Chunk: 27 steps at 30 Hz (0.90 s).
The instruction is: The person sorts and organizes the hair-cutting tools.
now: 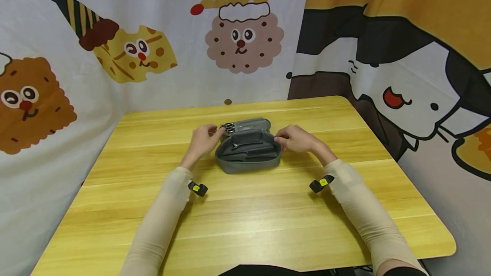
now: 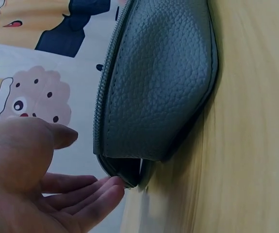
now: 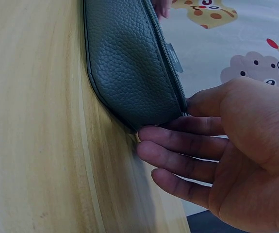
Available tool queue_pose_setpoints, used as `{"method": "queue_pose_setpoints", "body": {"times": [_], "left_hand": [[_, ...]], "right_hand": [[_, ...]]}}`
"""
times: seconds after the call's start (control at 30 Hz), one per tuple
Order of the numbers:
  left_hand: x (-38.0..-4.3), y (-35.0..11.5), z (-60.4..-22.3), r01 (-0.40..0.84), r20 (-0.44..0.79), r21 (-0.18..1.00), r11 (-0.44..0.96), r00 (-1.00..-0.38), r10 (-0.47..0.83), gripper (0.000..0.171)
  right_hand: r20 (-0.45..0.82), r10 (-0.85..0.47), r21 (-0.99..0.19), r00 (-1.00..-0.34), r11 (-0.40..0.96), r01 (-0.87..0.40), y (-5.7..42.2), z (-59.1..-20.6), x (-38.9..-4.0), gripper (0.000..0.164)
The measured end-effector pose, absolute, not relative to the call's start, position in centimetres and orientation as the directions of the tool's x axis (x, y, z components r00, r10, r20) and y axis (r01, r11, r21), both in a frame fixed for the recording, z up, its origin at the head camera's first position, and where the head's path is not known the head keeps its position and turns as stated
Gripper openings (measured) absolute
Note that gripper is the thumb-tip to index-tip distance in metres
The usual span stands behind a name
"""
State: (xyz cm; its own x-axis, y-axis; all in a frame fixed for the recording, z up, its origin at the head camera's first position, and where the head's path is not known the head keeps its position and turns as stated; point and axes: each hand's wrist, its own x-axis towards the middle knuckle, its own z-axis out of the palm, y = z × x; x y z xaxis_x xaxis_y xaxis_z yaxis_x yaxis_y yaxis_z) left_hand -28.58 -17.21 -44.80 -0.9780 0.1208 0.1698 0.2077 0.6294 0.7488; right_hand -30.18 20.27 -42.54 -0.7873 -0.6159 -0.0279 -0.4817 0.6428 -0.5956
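Observation:
A grey leather zip pouch [image 1: 249, 166] lies unzipped on the table, its lid [image 1: 264, 123] folded back behind it. Slim dark tools [image 1: 245, 156] lie inside, too small to tell apart. Metal loops like scissor handles [image 1: 229, 127] show at the lid's left end. My left hand [image 1: 205, 140] is at the pouch's back left corner; in the left wrist view its fingertips [image 2: 114, 183] touch the lid's edge, the thumb standing apart. At the right end, my right hand [image 1: 297, 139] pinches the pouch's rim between thumb and forefinger, its other fingers loosely extended [image 3: 178, 160].
The pouch stands in the middle of a yellow wooden table [image 1: 245, 220]. A curtain [image 1: 153, 93] with cartoon prints hangs right behind the table's far edge. A small black camera sits on each wrist, over beige sleeves [image 1: 163, 212].

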Motion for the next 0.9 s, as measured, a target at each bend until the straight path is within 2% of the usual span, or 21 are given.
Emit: {"method": "queue_pose_setpoints", "body": {"times": [0.13, 0.23, 0.53, 0.6, 0.8, 0.9], "left_hand": [[-27.9, -16.8, -44.2, 0.149, 0.124, 0.733, 0.664, -0.989, 0.085, 0.048], [-27.9, -16.8, -44.2, 0.126, 0.098, 0.735, 0.667, -0.992, 0.080, 0.043], [-28.7, -17.7, -45.7, 0.058, -0.014, 0.836, 0.545, -0.992, 0.126, 0.050], [-29.3, -18.0, -46.6, 0.075, 0.001, 0.860, 0.504, -0.989, 0.146, 0.052], [-28.7, -17.2, -46.1, 0.062, 0.014, 0.861, 0.505, -0.995, 0.099, 0.049], [-28.2, -16.6, -45.5, 0.018, -0.011, 0.867, 0.498, -0.998, 0.056, 0.045]], "right_hand": [[-0.028, -0.617, -0.597, -0.786, 0.641, -0.482, 20.3, -42.6, -30.2, 0.030], [-0.030, -0.617, -0.597, -0.786, 0.642, -0.482, 20.3, -42.6, -30.2, 0.030], [-0.033, -0.612, -0.592, -0.791, 0.650, -0.478, 20.3, -42.7, -30.3, 0.029], [-0.035, -0.611, -0.593, -0.791, 0.650, -0.476, 20.3, -42.7, -30.3, 0.029], [-0.034, -0.614, -0.595, -0.789, 0.647, -0.477, 20.3, -42.7, -30.3, 0.030], [-0.033, -0.616, -0.595, -0.787, 0.645, -0.480, 20.3, -42.6, -30.2, 0.030]]}}
